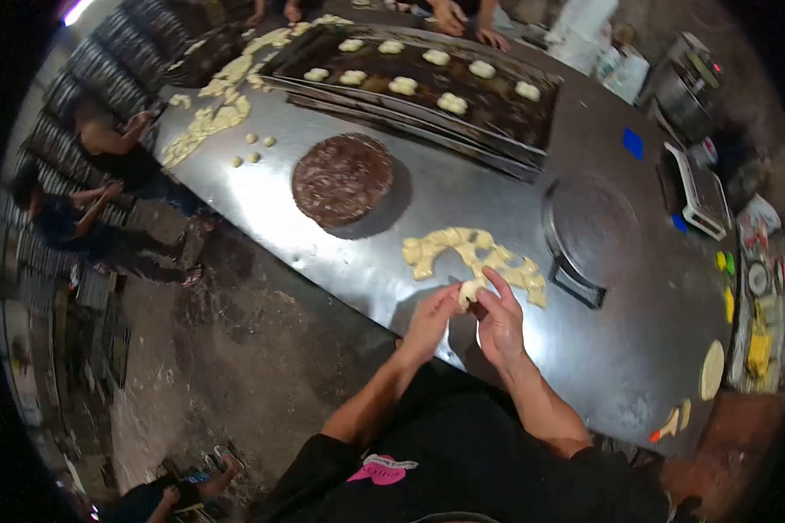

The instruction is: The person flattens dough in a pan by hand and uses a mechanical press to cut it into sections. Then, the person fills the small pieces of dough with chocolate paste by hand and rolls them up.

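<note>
Between my left hand (429,324) and my right hand (501,326), a small piece of dough (468,290) is held up in the fingertips. A dark spot, like a filling, shows on it. Both hands are closed on the piece, above the near edge of the metal table. Just beyond them lies an irregular spread of pale dough pieces (449,246). Farther left sits a round, dark brown mass (342,179), its surface lumpy and streaked. To the right of the dough is a round metal plate or lid (591,222) on a dark base.
Stacked dark baking trays (545,131) at the back carry several knobbly dough pieces (452,103). More dough (214,122) and several small balls (254,157) lie at left. A scale (702,196) and a brush (669,424) are at right. Other people (118,144) stand around the table.
</note>
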Motion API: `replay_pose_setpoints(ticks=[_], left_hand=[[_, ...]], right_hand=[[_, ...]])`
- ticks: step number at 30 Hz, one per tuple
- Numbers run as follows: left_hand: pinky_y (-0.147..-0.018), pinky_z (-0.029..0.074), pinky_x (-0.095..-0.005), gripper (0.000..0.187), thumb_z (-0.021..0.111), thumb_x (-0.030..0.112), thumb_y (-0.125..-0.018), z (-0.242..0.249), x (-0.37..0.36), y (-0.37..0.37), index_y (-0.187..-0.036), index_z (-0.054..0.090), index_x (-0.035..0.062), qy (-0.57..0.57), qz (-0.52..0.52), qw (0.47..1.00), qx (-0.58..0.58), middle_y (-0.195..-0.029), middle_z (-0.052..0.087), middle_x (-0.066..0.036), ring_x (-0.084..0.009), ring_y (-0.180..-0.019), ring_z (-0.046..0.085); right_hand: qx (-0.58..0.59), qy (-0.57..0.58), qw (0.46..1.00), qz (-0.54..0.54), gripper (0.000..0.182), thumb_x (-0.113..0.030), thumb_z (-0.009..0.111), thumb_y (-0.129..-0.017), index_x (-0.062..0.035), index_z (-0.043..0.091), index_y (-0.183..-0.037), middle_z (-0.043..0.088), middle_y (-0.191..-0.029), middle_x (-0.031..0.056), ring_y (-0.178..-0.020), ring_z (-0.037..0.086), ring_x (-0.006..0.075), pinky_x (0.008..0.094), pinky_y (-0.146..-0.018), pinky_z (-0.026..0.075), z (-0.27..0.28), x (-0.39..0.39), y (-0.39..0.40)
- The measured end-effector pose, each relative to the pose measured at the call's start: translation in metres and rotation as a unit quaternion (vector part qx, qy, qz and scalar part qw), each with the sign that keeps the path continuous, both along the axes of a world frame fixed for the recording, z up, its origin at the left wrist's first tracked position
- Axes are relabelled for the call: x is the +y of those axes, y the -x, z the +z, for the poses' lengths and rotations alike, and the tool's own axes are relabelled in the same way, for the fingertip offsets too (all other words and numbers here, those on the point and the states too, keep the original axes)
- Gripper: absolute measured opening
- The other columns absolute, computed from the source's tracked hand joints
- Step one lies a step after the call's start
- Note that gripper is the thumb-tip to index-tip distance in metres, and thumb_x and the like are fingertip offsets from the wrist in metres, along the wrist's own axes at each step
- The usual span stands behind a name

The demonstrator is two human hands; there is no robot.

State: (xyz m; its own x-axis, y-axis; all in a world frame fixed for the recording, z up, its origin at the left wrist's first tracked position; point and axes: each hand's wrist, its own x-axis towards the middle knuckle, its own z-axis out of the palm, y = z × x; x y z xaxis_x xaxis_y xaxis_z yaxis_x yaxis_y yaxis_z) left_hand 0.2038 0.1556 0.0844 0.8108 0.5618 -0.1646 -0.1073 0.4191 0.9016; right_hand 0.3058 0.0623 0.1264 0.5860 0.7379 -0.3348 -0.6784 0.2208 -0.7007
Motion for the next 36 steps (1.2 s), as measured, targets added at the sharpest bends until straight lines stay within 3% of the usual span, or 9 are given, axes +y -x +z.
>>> replay_pose_setpoints(ticks=[7, 10, 13, 17, 26, 29, 30, 32, 36], left_hand=[[-0.106, 0.037, -0.0373, 0.04, 0.055, 0.018, -0.094, 0.024, 0.047, 0.039, -0.131, 0.053, 0.0014, -0.332, 0.145, 0.914, 0.185, -0.143, 0.043, -0.02, -0.0331, -0.13, 0.046], [-0.105, 0.038, -0.0376, 0.038, 0.059, 0.014, -0.09, 0.024, 0.079, 0.069, -0.127, 0.058, 0.0034, -0.332, 0.136, 0.907, 0.222, -0.142, 0.045, -0.019, -0.0342, -0.128, 0.047], [-0.097, 0.045, -0.0378, 0.031, 0.062, 0.012, -0.089, 0.009, 0.104, 0.098, -0.118, 0.063, 0.0038, -0.306, 0.176, 0.908, 0.227, -0.132, 0.054, -0.019, -0.0353, -0.119, 0.054], [-0.086, 0.048, -0.029, 0.028, 0.057, 0.009, -0.091, -0.006, 0.125, 0.14, -0.118, 0.063, 0.0024, -0.233, 0.189, 0.921, 0.246, -0.127, 0.059, -0.014, -0.0212, -0.108, 0.06], [-0.089, 0.047, -0.0302, 0.026, 0.053, 0.016, -0.097, -0.011, 0.142, 0.129, -0.115, 0.064, 0.0012, -0.092, 0.148, 0.955, 0.242, -0.115, 0.065, -0.01, -0.0169, -0.106, 0.059], [-0.089, 0.05, -0.0334, 0.03, 0.052, 0.018, -0.098, -0.018, 0.143, 0.087, -0.12, 0.058, -0.0022, 0.103, 0.163, 0.978, 0.078, -0.112, 0.063, -0.01, -0.0189, -0.101, 0.06], [-0.089, 0.05, -0.0343, 0.031, 0.052, 0.018, -0.098, -0.009, 0.141, 0.075, -0.121, 0.057, -0.0032, 0.173, 0.171, 0.969, 0.039, -0.111, 0.062, -0.01, -0.0197, -0.101, 0.06], [-0.089, 0.05, -0.0348, 0.03, 0.052, 0.016, -0.098, 0.0, 0.135, 0.053, -0.12, 0.057, -0.0031, 0.217, 0.206, 0.954, 0.001, -0.111, 0.062, -0.01, -0.0197, -0.101, 0.06], [-0.09, 0.05, -0.0349, 0.023, 0.054, 0.012, -0.096, 0.026, 0.111, 0.038, -0.114, 0.059, -0.001, 0.19, 0.243, 0.951, -0.03, -0.107, 0.062, -0.008, -0.0186, -0.1, 0.059]], right_hand=[[-0.138, 0.063, 0.984, 0.098, 0.054, -0.002, 0.058, -0.089, -0.0102, 0.04, -0.139, 0.061, -0.106, 0.0065, -0.092, 0.06, 0.0201, 0.0356, -0.08, 0.049, -0.023, 0.127, 0.007], [-0.659, 0.101, 0.739, 0.1, 0.049, 0.002, 0.055, -0.083, -0.0019, 0.045, -0.131, 0.063, -0.101, 0.0147, -0.088, 0.062, 0.0294, 0.0393, -0.078, 0.05, -0.021, 0.208, -0.006], [-0.824, 0.001, 0.557, 0.102, 0.047, 0.003, 0.05, -0.083, -0.0038, 0.047, -0.13, 0.063, -0.104, 0.0187, -0.09, 0.061, 0.0361, 0.042, -0.08, 0.049, -0.023, 0.266, -0.027], [-0.857, -0.021, 0.452, 0.247, 0.046, 0.002, 0.048, -0.082, -0.0035, 0.049, -0.128, 0.064, -0.104, 0.0171, -0.088, 0.061, 0.0357, 0.0449, -0.079, 0.048, -0.03, 0.289, -0.037], [-0.84, -0.015, 0.46, 0.286, 0.047, 0.003, 0.049, -0.082, -0.0061, 0.051, -0.127, 0.063, -0.104, 0.0187, -0.09, 0.061, 0.0358, 0.0448, -0.081, 0.048, -0.043, 0.285, -0.037], [-0.525, 0.115, 0.769, 0.346, 0.042, 0.009, 0.043, -0.084, -0.0012, 0.054, -0.124, 0.064, -0.109, 0.013, -0.097, 0.063, 0.0237, 0.0317, -0.081, 0.05, -0.043, 0.276, -0.028], [-0.527, 0.11, 0.77, 0.343, 0.042, 0.009, 0.043, -0.084, -0.0012, 0.054, -0.124, 0.064, -0.109, 0.013, -0.097, 0.063, 0.0237, 0.0317, -0.081, 0.05, -0.036, 0.266, -0.027], [-0.061, 0.107, 0.903, 0.413, 0.044, 0.01, 0.043, -0.083, -0.0007, 0.054, -0.125, 0.063, -0.109, 0.0111, -0.099, 0.063, 0.0207, 0.0321, -0.079, 0.053, -0.02, 0.238, -0.03], [0.092, 0.005, 0.94, 0.329, 0.049, 0.007, 0.046, -0.081, 0.0019, 0.05, -0.129, 0.062, -0.107, 0.0118, -0.095, 0.062, 0.0226, 0.0373, -0.081, 0.056, 0.007, 0.179, -0.018]])
